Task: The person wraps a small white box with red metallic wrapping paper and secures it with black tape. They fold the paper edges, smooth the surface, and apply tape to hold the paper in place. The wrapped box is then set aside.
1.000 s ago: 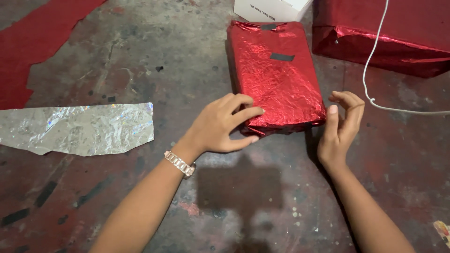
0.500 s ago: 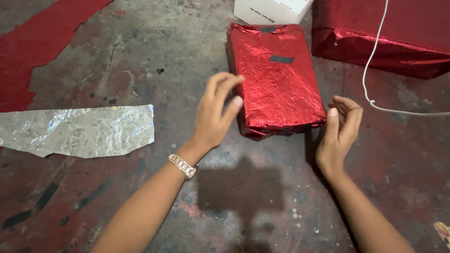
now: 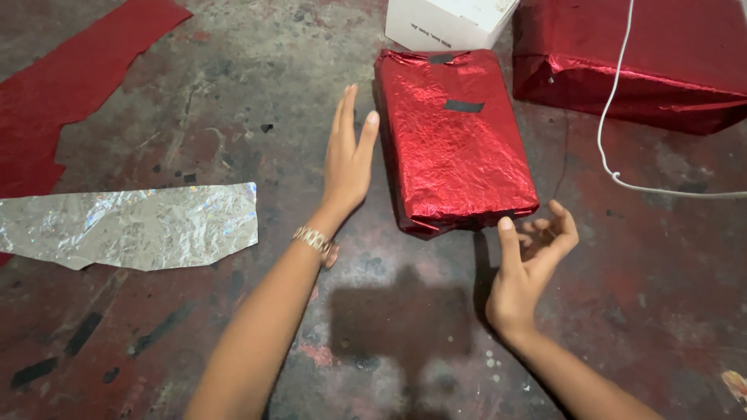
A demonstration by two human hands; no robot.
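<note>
Left hand [image 3: 347, 159] flat, fingers straight and together, holding nothing, edge-on just beside the long left side of the red foil-wrapped parcel [image 3: 455, 140]. Right hand [image 3: 529, 260] loosely curled, empty, fingertips at the parcel's near corner, about 5 o'clock. Parcel lay flat on the stained concrete floor [image 3: 233, 101], centre frame. Judged stiff and boxy inside, foil skin slick and easily torn; best taken by both long sides. Silver foil sheet [image 3: 132, 225] at 9 o'clock; white box [image 3: 443, 23] at 12.

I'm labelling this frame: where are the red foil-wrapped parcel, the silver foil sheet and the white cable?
red foil-wrapped parcel [image 3: 455, 148], head view, middle of top face.
silver foil sheet [image 3: 132, 224], head view, centre of sheet.
white cable [image 3: 605, 117], head view, mid-length.
</note>
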